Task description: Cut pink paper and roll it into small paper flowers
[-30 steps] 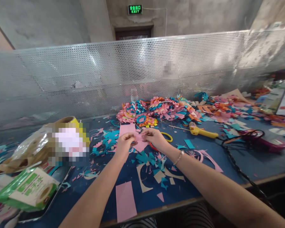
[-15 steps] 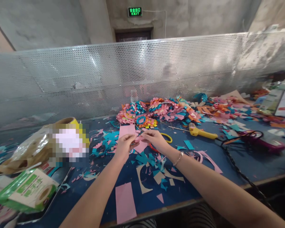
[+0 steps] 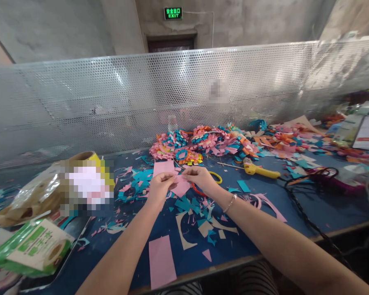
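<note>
My left hand and my right hand meet above the middle of the blue table. The fingertips of both are pinched on a small pink felt-like piece, partly covered by the fingers. Under the hands lie larger pink sheets. A red and yellow looped handle, perhaps of scissors, shows beside and beneath my right hand; the rest is hidden. Another pink rectangle lies near the front edge. Cream and turquoise offcuts are scattered just below my hands.
Fringed multicoloured flowers are heaped against a perforated metal screen. A yellow glue gun lies to the right, its dark cord running over the table edge. At left are a green-and-white packet and a tape roll.
My hands remain pinched on the pink piece; the fingers have shifted slightly, and more pink shows beneath them. The whole view has moved a little.
</note>
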Action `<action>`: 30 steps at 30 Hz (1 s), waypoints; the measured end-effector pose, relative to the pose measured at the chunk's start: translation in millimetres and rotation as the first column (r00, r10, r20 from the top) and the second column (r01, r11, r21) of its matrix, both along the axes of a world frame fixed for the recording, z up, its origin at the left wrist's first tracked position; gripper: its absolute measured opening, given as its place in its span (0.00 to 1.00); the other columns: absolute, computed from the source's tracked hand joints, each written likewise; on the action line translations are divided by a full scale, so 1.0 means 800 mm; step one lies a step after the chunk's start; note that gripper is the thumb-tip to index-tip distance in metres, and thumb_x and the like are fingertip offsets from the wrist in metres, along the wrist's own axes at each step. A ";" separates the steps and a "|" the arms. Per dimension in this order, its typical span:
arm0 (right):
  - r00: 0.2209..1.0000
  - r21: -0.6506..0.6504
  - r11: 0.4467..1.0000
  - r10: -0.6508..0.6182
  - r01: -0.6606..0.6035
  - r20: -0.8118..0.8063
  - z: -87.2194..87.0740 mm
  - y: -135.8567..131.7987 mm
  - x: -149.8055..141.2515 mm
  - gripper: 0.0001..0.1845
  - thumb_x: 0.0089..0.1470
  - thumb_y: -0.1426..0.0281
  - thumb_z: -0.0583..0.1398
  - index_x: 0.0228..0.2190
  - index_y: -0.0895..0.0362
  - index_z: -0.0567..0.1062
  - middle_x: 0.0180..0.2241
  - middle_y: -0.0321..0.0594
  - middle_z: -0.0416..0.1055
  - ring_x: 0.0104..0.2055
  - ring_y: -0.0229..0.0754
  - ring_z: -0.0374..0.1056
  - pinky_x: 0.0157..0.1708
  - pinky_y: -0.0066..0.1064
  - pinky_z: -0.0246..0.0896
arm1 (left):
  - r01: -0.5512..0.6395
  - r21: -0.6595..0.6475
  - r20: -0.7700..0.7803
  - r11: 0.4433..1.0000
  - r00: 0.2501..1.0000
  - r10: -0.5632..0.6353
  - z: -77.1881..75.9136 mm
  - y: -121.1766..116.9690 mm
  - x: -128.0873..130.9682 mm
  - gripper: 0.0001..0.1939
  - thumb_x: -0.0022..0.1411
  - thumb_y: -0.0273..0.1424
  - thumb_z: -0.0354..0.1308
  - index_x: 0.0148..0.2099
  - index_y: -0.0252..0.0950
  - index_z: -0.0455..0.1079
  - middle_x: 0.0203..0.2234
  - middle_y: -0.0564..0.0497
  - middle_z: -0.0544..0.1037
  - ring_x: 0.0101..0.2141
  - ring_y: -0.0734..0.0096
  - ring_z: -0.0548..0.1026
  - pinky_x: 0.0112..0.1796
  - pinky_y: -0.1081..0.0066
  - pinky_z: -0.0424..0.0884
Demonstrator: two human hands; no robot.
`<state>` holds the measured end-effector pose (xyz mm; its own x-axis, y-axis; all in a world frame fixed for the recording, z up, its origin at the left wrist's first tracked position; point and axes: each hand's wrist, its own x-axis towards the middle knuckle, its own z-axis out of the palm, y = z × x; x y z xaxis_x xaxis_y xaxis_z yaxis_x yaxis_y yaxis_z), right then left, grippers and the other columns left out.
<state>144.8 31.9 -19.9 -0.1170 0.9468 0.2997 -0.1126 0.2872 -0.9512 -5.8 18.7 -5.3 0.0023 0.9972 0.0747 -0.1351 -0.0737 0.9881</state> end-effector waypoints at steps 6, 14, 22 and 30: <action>1.000 -0.036 0.999 -0.004 0.003 -0.022 -0.002 0.002 0.001 0.11 0.33 0.67 0.65 0.22 0.61 0.73 0.21 0.34 0.67 0.22 0.31 0.59 0.24 0.27 0.54 | -0.004 0.007 -0.022 1.000 1.000 0.004 -0.003 0.004 -0.002 0.15 0.36 0.34 0.66 0.27 0.32 0.70 0.20 0.51 0.73 0.23 0.74 0.72 0.31 0.69 0.72; 1.000 -0.003 1.000 0.001 -0.001 -0.019 -0.005 0.006 0.001 0.11 0.32 0.68 0.65 0.23 0.60 0.73 0.21 0.34 0.68 0.23 0.32 0.60 0.27 0.28 0.56 | 0.033 0.067 -0.076 0.997 0.997 -0.028 -0.007 0.013 -0.008 0.15 0.37 0.36 0.66 0.28 0.32 0.70 0.21 0.51 0.74 0.24 0.72 0.73 0.32 0.67 0.72; 0.997 0.020 0.997 -0.078 0.077 0.029 -0.002 0.005 0.000 0.10 0.33 0.69 0.63 0.24 0.60 0.73 0.22 0.36 0.70 0.24 0.34 0.63 0.27 0.28 0.58 | -0.015 0.119 -0.145 0.993 0.989 0.032 -0.003 0.014 -0.005 0.15 0.36 0.36 0.65 0.27 0.32 0.70 0.20 0.51 0.75 0.23 0.69 0.73 0.31 0.67 0.72; 0.994 0.056 0.996 -0.076 0.072 0.081 -0.002 0.007 0.003 0.11 0.35 0.68 0.62 0.27 0.59 0.75 0.26 0.38 0.72 0.28 0.37 0.66 0.30 0.30 0.60 | -0.036 0.206 -0.233 0.978 0.969 0.085 -0.002 0.012 -0.005 0.11 0.39 0.33 0.64 0.28 0.33 0.72 0.21 0.50 0.76 0.24 0.69 0.74 0.30 0.68 0.72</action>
<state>147.2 37.4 -21.2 -0.0739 0.9368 0.3420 -0.0107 0.3421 -0.9396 -9.7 28.6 -6.6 -0.0154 0.9609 0.2763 0.1142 -0.2729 0.9552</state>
